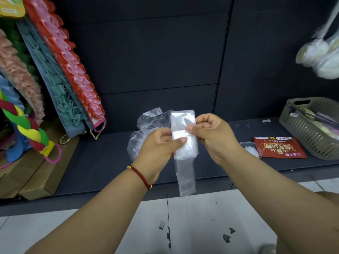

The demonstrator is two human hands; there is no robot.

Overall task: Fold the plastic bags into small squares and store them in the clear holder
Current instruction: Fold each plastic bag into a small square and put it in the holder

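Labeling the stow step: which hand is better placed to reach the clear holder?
Right, probably. The holder sits on the shelf just right of the right hand; the left hand would have to cross over. Both pinch the folded bag now.

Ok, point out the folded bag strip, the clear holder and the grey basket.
folded bag strip (pixel 184 143): head view, middle of the strip between the hands.
clear holder (pixel 248 144): head view, its near rim.
grey basket (pixel 300 133): head view, slatted front wall.

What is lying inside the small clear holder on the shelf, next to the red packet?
The clear holder contains a few pale, whitish folded pieces, probably plastic bags already folded. How many cannot be told. The right hand covers the holder's left edge, so that part cannot be seen.
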